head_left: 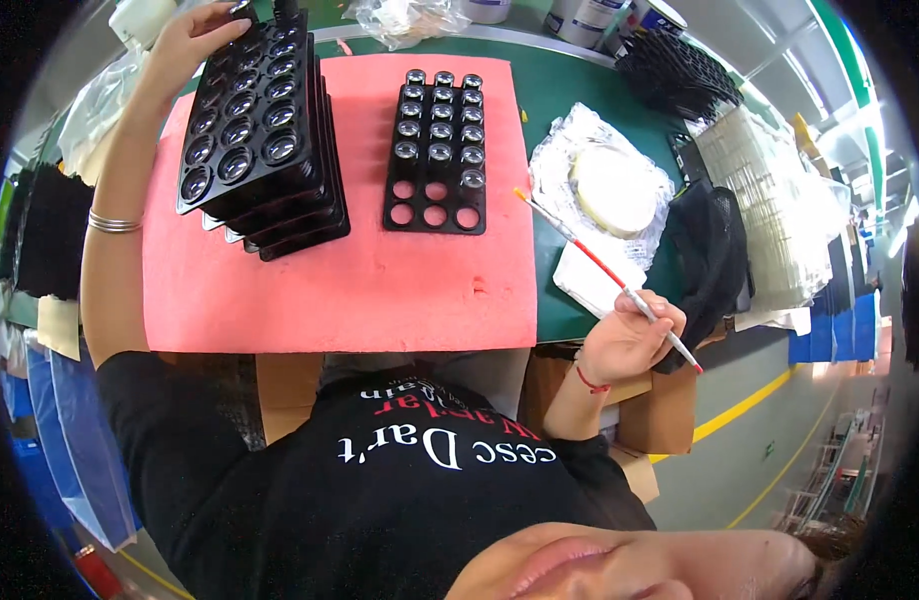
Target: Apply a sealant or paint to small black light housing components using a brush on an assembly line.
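Observation:
My left hand (195,38) reaches to the far left corner of a stack of black trays (280,215). Its thumb and fingers pinch a small black-rimmed lens (242,9); whether it is clear of its hole I cannot tell. Black-rimmed lenses (238,130) fill the top tray's visible holes. To the right of the stack lies a single black tray (435,216). Clear glass lenses (441,131) stand in its far and middle rows, and pink shows through several near holes. My right hand (630,335) holds a thin red-and-white paintbrush (600,258), bristles pointing up and left.
A pink foam mat (330,300) lies under the trays on a green table. Right of it are a round pale disc (615,190) on crumpled wrapping and a folded white cloth (598,275). Farther right are a black bag (708,250), clear stacked trays (765,205) and black trays (677,75).

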### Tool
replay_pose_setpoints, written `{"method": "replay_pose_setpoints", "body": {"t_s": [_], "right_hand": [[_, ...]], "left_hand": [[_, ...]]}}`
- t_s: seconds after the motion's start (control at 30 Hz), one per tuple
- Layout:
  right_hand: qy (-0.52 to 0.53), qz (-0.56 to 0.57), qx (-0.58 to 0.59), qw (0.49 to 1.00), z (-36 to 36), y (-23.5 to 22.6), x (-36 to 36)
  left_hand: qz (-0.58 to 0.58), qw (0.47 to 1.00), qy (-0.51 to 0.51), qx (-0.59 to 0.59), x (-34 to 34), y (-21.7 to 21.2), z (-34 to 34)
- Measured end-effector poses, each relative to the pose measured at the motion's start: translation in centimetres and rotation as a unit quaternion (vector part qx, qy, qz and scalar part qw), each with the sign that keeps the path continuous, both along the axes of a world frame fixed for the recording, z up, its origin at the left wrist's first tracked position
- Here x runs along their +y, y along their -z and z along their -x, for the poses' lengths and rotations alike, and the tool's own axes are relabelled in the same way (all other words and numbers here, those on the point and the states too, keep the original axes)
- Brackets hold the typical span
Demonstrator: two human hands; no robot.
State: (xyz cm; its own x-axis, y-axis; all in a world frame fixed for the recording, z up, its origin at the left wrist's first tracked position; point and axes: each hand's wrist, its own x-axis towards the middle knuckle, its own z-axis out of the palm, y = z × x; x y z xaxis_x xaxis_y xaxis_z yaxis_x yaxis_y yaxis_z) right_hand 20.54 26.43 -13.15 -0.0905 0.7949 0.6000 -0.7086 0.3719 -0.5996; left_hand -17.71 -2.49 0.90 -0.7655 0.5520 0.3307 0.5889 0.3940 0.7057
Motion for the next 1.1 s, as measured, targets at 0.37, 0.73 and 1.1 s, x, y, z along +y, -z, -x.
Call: {"method": "replay_pose_setpoints", "body": {"t_s": [0.37, 0.73, 1.1], "right_hand": [[-0.033, -0.008, -0.019, 0.999, -0.7, -0.2, -0.2], [-0.005, 0.005, -0.007, 1.0, -0.9, 0.6, 0.5], [-0.057, 0.011, -0.012, 0.998, -0.7, -0.2, 0.3]], "left_hand": [[0.077, 0.996, -0.031, 0.018, 1.5, -0.6, -1.9], [-0.219, 0.888, -0.054, 0.401, 5.1, 0.2, -17.6], [0.202, 0.942, 0.188, 0.19, 10.8, 8.8, -23.6]]}}
